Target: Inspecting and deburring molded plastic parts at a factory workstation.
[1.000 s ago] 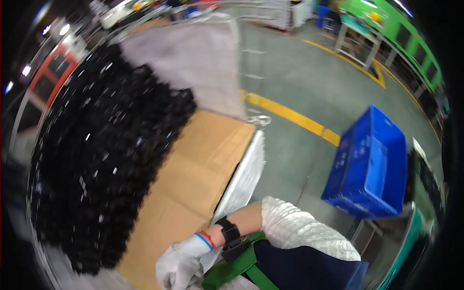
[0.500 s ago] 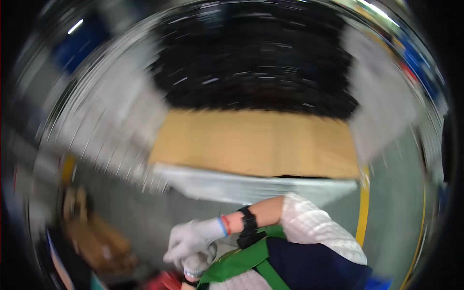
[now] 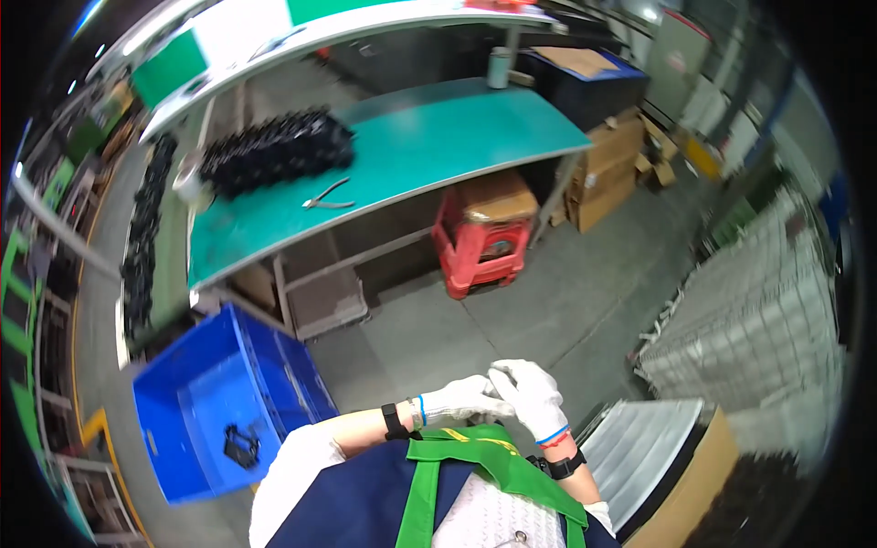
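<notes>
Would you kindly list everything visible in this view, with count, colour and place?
Workbench: one, green top, upper centre.
Pile of black parts: one, black, on the bench's left end.
Pliers: one pair, metal, on the bench by the pile.
Stool: one, red, under the bench.
Cardboard boxes: several, brown, right of the bench.
Crate: one, blue, floor at lower left, small black part inside.
Left hand: white glove, touching the other hand.
Right hand: white glove, in front of the chest.
</notes>
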A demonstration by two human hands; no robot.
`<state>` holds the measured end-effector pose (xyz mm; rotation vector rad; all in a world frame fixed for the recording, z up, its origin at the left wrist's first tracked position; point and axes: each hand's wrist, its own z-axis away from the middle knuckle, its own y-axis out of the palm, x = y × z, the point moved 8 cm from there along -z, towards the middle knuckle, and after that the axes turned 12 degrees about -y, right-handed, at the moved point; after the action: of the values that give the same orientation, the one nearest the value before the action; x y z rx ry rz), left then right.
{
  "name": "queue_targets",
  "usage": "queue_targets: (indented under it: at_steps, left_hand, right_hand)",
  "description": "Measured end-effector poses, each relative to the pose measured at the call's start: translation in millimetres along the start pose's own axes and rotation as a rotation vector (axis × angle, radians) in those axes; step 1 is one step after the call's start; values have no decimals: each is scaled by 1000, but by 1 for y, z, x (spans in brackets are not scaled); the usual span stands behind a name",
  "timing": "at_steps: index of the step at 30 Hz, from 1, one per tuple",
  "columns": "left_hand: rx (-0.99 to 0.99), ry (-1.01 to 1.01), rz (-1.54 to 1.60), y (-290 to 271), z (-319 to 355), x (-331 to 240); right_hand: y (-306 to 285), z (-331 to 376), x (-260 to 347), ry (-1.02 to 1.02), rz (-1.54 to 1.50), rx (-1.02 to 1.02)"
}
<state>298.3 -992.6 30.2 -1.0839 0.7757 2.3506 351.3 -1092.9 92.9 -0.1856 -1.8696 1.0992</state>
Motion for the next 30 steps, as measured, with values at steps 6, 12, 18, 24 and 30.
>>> queue_targets:
  at_steps: [6,12,18,24,30]
  left_hand:
    - [-552,-184,-11,-70,58,46]
    - [-842,-156,30,-155,108,57]
    - [-1019,-185,-11,-224,149,61]
    - [-1568,-131,29,-307,244,126]
    - [-2151,78,887,-353,418,288]
  right_hand:
    - [68,-57,-16,-153,254,380]
    - [131,-153,-35,-276,266,466]
    - [146,-264,-44,-335,139,439]
    - [163,-367,-21,-322,26,452]
    - [228,-481,64,-591,12,380]
